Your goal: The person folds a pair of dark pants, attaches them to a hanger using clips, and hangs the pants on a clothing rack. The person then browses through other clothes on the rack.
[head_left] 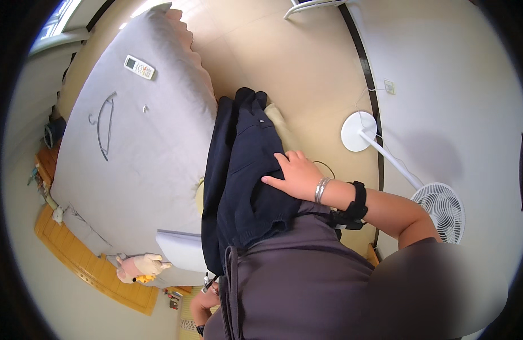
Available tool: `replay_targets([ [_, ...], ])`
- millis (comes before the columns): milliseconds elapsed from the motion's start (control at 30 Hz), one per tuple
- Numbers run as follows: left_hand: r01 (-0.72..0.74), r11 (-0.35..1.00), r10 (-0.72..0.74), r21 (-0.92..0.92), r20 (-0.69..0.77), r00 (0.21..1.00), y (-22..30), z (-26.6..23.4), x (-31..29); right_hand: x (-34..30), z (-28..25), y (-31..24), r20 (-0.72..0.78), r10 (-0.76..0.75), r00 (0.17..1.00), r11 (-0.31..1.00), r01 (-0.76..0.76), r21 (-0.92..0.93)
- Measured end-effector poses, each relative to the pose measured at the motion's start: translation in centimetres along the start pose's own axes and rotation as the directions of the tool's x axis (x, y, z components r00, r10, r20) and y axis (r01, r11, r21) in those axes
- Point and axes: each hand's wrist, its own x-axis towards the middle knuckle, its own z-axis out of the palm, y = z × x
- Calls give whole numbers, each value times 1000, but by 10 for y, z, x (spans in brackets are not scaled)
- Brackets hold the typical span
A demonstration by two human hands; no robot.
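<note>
Dark navy trousers (244, 164) hang in front of me, their waistband against my grey top. My right hand (298, 174) lies on the right edge of the trousers, thumb and fingers spread apart over the cloth. Low in the view, my left hand (212, 293) is close to the trousers' lower left end, mostly hidden behind the cloth and my top. Whether its fingers grip the cloth does not show.
On the bed (170, 130) to the left lie a grey clothes hanger (107, 127), a white remote control (139, 67), a tiny white object (145, 108), a pillow (179, 249) and a plush toy (139, 268). A white standing fan (397, 161) stands by the right wall.
</note>
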Motion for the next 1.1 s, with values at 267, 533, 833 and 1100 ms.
replay_targets([
  [267, 49, 996, -44, 74, -68, 997, 41, 4, -15, -1, 11, -7, -59, -22, 998, 952, 39, 304],
  [533, 129, 972, -110, 198, -105, 988, 93, -10, -28, -14, 5, -21, -34, -105, 994, 981, 109, 161],
  [833, 185, 892, -164, 413, -87, 983, 163, -24, -24, -44, 31, -2, 136, 261, 956, 930, -287, 232],
  [1100, 223, 829, -270, 513, 18, 963, 176, -51, -11, -61, 37, 2, 231, 373, 898, 877, -423, 229],
])
